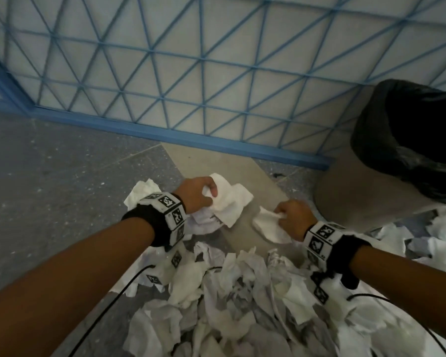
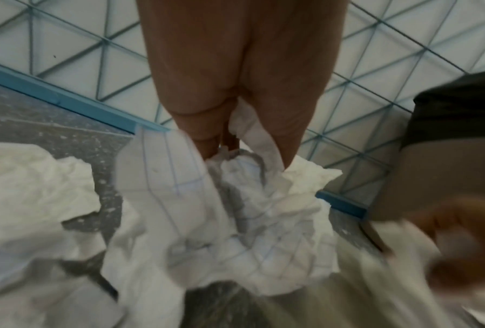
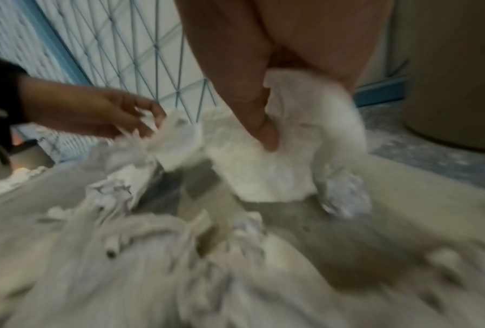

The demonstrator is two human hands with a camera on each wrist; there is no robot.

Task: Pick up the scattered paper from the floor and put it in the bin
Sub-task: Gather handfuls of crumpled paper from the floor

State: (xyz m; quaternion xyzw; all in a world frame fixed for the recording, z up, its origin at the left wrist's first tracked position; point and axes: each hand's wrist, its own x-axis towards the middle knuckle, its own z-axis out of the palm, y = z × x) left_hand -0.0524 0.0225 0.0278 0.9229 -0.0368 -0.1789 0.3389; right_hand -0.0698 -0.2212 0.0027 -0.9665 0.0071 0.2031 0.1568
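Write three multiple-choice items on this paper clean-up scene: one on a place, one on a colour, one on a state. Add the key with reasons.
1. Where does the bin stand relative to the hands?
A. Far left
B. To the right, by the wall
C. Behind the person

2. What colour is the bin liner?
A. Black
B. Blue
C. White

3. What is the right hand doing?
A. Resting flat on the floor
B. Gripping crumpled paper
C. Touching the bin

Key: 1 B, it stands right of both hands against the blue-lined wall. 2 A, the liner is dark black. 3 B, fingers curl round the paper; the left hand also holds some.

White paper (image 1: pixel 229 202); grey bin (image 1: pixel 350 186), black liner (image 1: pixel 410 130); blue-latticed wall (image 1: pixel 216 60).
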